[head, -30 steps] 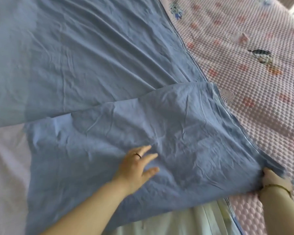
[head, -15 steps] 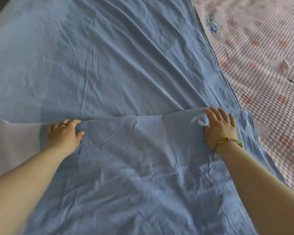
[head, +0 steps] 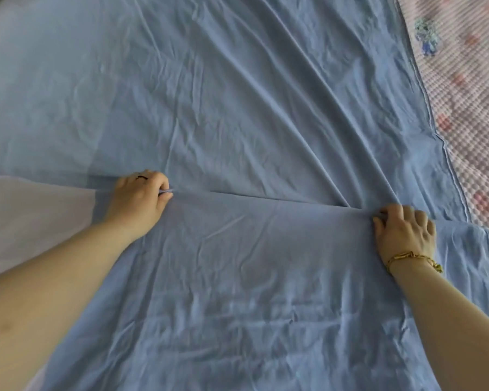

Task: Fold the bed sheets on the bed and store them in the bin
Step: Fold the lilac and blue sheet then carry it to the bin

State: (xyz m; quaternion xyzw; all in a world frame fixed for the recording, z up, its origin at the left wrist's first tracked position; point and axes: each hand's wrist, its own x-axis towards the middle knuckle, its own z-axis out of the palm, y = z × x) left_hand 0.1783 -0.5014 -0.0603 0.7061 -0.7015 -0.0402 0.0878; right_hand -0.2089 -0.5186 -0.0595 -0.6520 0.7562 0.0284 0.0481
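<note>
A large blue bed sheet (head: 237, 108) covers most of the bed, with its near part folded over onto itself. The folded flap's edge runs across the middle of the view. My left hand (head: 139, 198), with a dark ring, pinches that edge at the left. My right hand (head: 404, 232), with a gold bracelet on the wrist, grips the same edge at the right. Both arms reach forward over the folded flap. No bin is in view.
A pink quilted bed cover (head: 469, 114) with small printed motifs shows along the right side. A pale pink layer (head: 26, 215) lies bare at the left, under the blue sheet's edge.
Both hands moved forward from flat on the flap to its far edge and closed on it. The view has shifted further over the sheet.
</note>
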